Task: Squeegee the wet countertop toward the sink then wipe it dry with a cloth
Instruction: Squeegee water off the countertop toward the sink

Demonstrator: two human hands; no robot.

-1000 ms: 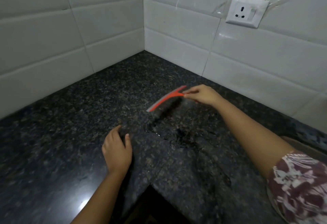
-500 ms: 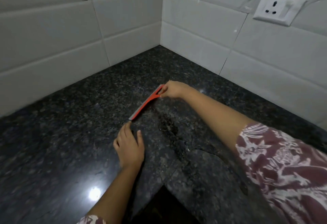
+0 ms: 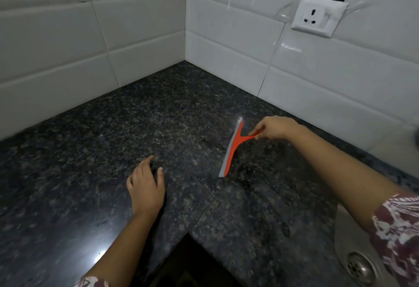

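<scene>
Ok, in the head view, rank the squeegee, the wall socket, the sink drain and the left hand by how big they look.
Largest to smallest as they appear:
1. left hand
2. squeegee, long but thin
3. wall socket
4. sink drain, cut off by the frame edge and nearest the camera, so its rank is unsure.

Orange squeegee [image 3: 232, 148], speckled dark countertop [image 3: 140, 116]

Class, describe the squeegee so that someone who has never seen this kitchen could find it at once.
Start at the dark granite countertop below the tiled corner. Right of centre, the right hand holds the squeegee by its handle. It is the only bright orange thing, with a grey blade.
</scene>
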